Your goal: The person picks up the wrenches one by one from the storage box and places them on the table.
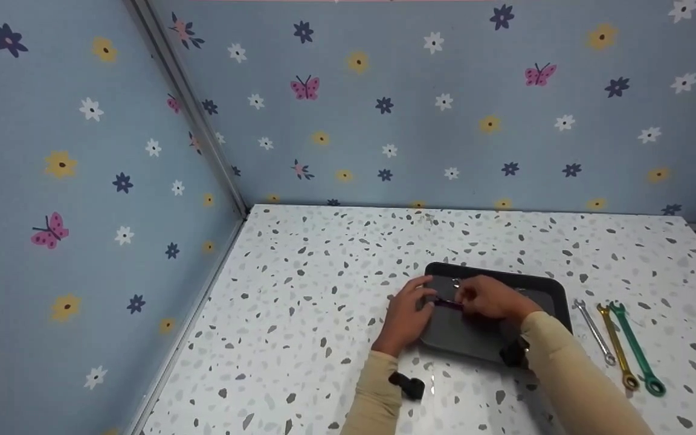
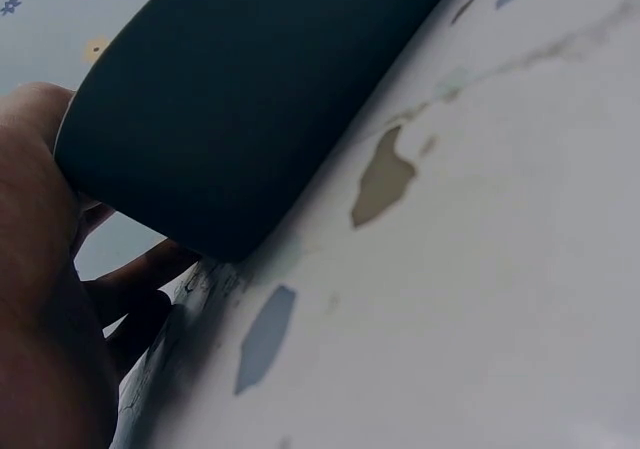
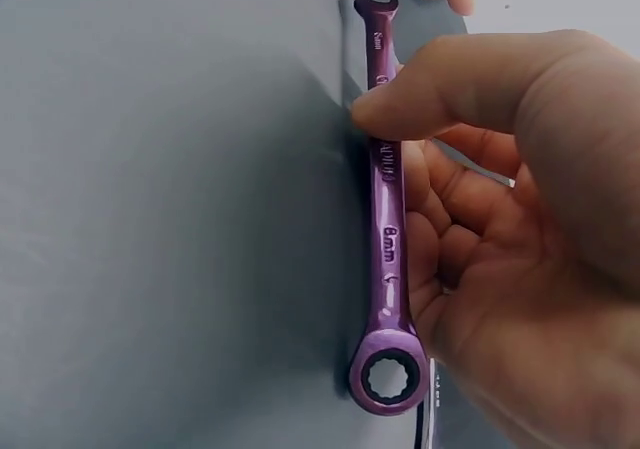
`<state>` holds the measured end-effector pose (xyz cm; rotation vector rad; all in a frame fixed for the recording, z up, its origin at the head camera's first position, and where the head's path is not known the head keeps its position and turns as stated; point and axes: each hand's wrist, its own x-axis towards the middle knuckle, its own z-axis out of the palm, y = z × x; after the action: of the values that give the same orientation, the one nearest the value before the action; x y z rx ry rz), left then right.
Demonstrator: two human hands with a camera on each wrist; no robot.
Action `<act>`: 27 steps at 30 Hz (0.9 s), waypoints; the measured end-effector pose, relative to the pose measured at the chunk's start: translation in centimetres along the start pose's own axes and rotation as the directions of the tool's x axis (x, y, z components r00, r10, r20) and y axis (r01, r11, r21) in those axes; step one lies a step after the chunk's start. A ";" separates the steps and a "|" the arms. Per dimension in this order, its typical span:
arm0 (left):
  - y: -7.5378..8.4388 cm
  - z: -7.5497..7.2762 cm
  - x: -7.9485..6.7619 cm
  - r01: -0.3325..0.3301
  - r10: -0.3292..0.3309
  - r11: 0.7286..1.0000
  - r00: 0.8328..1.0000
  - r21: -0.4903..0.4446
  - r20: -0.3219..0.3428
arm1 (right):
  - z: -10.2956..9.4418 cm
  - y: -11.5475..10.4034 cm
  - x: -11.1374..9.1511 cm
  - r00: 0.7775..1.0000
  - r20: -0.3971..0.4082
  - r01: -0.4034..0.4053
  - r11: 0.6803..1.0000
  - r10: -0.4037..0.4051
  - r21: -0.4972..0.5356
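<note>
My right hand (image 1: 490, 299) pinches a purple ratcheting combination wrench (image 3: 388, 219) by its shaft, thumb across it near the open end. The wrench lies close over the floor of a dark grey tray (image 1: 463, 335); its ring end, below an "8mm" marking, faces the bottom of the right wrist view. At the tray's left side, my left hand (image 1: 406, 317) holds the wall, with fingers low along the outside in the left wrist view. Part of a silver tool (image 3: 433, 404) shows beneath the right hand, mostly hidden.
Right of the tray, a silver wrench (image 1: 594, 332), a gold wrench (image 1: 618, 347) and a green wrench (image 1: 637, 349) lie side by side on the speckled white table (image 1: 299, 338). Blue patterned walls (image 1: 384, 139) rise behind and to the left.
</note>
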<state>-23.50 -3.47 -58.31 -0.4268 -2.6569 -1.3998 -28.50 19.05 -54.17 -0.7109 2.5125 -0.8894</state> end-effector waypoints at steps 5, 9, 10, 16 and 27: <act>-0.1 0.2 0.0 0.023 -0.023 1.000 1.000 -0.003 0.011 | 0.0 -0.1 0.0 1.000 0.003 -0.020 1.000 0.020 0.021; -0.1 0.2 0.0 0.025 -0.025 1.000 1.000 -0.004 0.014 | 0.0 0.0 0.0 0.999 -0.006 -0.044 0.998 0.044 0.045; 0.0 0.1 0.1 0.026 -0.026 1.000 1.000 -0.004 0.014 | 0.0 0.1 0.0 0.999 -0.010 -0.051 0.997 0.052 0.058; 0.0 -0.2 0.2 0.020 -0.020 1.000 1.000 0.007 0.012 | -0.1 0.1 -0.1 0.994 -0.024 -0.097 0.979 0.103 0.182; -0.2 0.1 0.2 -0.001 0.001 1.000 1.000 0.005 0.006 | -0.2 0.8 -0.9 0.990 -0.019 -0.119 0.884 0.143 0.452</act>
<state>-23.75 -3.45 -58.50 -0.4325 -2.6639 -1.3928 -28.11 20.19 -54.38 -0.3639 2.2326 -1.3883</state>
